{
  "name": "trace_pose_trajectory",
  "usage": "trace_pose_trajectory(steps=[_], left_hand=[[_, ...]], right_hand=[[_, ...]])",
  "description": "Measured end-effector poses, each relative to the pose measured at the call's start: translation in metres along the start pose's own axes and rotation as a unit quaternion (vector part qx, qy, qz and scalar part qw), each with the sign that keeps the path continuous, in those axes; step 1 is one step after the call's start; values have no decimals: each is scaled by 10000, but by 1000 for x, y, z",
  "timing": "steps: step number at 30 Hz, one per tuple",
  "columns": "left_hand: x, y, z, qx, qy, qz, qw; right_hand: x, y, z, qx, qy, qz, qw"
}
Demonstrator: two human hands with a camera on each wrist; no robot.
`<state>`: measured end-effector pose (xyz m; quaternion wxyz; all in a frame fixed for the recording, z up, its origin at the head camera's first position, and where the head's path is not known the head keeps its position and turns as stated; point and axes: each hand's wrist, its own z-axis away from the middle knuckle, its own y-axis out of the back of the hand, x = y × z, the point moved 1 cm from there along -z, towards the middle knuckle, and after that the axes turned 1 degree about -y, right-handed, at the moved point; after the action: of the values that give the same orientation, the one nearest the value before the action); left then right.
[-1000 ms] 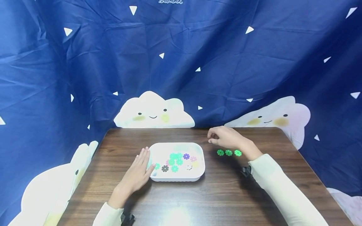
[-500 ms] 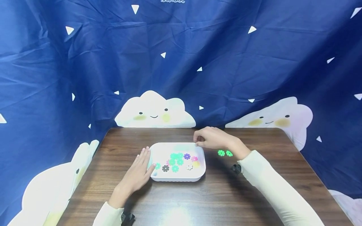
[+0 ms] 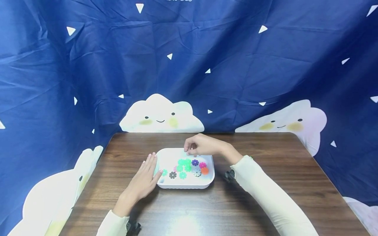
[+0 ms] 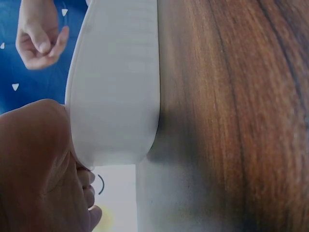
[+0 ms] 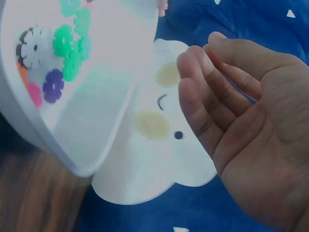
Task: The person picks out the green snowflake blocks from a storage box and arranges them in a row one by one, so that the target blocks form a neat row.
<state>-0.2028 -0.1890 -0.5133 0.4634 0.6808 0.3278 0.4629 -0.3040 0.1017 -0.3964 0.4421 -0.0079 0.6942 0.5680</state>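
Note:
My left hand (image 3: 141,180) rests along the left end of a white plastic tray (image 3: 184,187), its fingers straight and the thumb at the rim. In the left wrist view that hand (image 4: 36,164) lies against the tray's edge. Above the tray's back part hovers my right hand (image 3: 203,145), fingers loosely bent. Nothing shows between the fingers of the right hand (image 5: 251,111) in the right wrist view. Inside the tray lie several flower-shaped plastic discs: green ones, a purple disc (image 3: 195,162), a black disc (image 3: 172,175), an orange disc (image 3: 204,170), pink and white ones.
The tray stands on a brown wooden table (image 3: 165,213). A blue curtain (image 3: 189,65) with printed clouds hangs behind the table. My right sleeve (image 3: 265,193) crosses the table's right side and hides most of the green discs there; a sliver of green shows past it.
My right hand has moved left, from near the green discs on the table to above the tray. Its sleeve now covers those discs. The left hand has stayed in place.

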Motion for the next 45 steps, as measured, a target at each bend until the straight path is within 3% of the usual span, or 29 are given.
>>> trace_pose_trajectory(steps=[10, 26, 39, 45], left_hand=[[0, 1, 0, -23, 14, 31, 10000], [-1, 0, 0, 46, -53, 64, 10000], [-2, 1, -3, -159, -7, 21, 9999], [-1, 0, -1, -103, -11, 82, 9999]], right_hand=[[17, -25, -36, -25, -175, -177, 9997], [9, -61, -87, -544, -282, 267, 9978], [1, -79, -108, -1008, -485, 416, 9929], [-3, -88, -114, -1127, -407, 692, 9904]])
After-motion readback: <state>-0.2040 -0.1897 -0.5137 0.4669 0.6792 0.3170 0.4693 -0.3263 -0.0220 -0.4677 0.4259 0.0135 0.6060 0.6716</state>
